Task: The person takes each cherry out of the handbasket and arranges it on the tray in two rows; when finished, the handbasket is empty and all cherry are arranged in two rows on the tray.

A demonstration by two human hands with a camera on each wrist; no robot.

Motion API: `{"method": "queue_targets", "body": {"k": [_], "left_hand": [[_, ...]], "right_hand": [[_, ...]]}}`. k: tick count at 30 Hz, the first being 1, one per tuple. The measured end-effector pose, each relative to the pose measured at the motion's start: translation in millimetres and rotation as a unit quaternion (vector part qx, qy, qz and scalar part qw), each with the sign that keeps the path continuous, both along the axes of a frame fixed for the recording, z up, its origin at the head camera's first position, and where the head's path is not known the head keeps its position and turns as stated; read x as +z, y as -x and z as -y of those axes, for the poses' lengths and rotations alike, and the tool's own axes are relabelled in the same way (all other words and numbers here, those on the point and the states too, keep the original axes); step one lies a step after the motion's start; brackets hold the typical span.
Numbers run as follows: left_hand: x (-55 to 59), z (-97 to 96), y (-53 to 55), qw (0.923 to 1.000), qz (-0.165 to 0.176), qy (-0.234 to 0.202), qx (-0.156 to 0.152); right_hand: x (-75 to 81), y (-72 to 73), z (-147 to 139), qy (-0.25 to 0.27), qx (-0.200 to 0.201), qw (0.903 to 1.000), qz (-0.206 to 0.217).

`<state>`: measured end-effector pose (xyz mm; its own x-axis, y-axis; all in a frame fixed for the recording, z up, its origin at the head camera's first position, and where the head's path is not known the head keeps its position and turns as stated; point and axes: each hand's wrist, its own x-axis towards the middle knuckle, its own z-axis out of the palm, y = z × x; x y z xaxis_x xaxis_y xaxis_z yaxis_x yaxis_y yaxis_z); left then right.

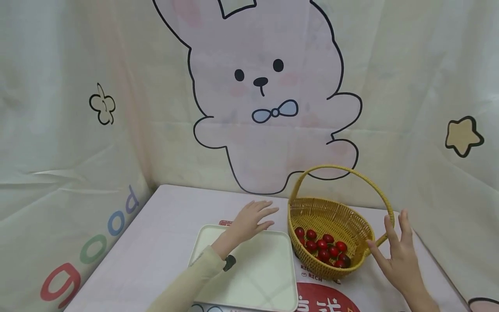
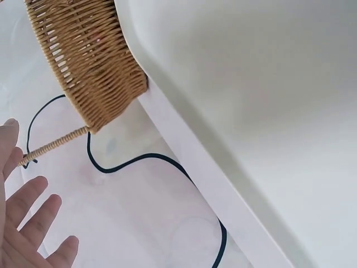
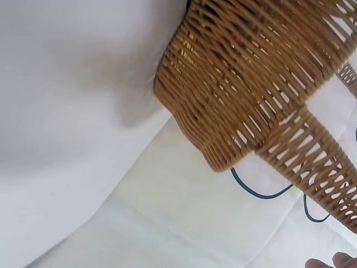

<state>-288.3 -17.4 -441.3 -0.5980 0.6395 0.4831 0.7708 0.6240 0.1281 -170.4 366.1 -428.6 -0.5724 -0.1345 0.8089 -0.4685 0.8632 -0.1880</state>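
A yellow wicker basket (image 1: 331, 208) with a tall arched handle (image 1: 362, 177) stands on the right of the table, several dark red cherry-like fruits (image 1: 322, 245) lying in it. My left hand (image 1: 249, 223) hovers over the far part of a cream tray (image 1: 249, 277), fingers spread and holding nothing. In the left wrist view its fingers (image 2: 34, 223) appear apart from the basket (image 2: 92, 61). My right hand (image 1: 401, 258) is beside the basket's right side, fingers extended near the handle's base; whether they touch it cannot be told. The right wrist view shows only fingertips (image 3: 337, 261) below the basket's handle (image 3: 318, 162).
A white table (image 1: 156, 242) bears the tray and basket side by side. Printed cloth curtains (image 1: 429, 65) close off the back and both sides. A red printed patch (image 1: 323, 299) lies on the table in front of the basket.
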Motion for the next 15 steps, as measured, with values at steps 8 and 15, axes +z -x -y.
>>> {"method": "queue_targets", "body": {"k": [8,15], "left_hand": [[1.0,-33.2,3.3,0.9996,0.012,0.015,-0.023],[1.4,-54.5,11.4,0.9985,0.018,0.001,-0.051]], "right_hand": [[-17.3,-9.3,5.2,0.019,-0.006,0.995,0.098],[-35.1,-10.0,15.3,0.049,-0.035,0.9826,0.176]]}}
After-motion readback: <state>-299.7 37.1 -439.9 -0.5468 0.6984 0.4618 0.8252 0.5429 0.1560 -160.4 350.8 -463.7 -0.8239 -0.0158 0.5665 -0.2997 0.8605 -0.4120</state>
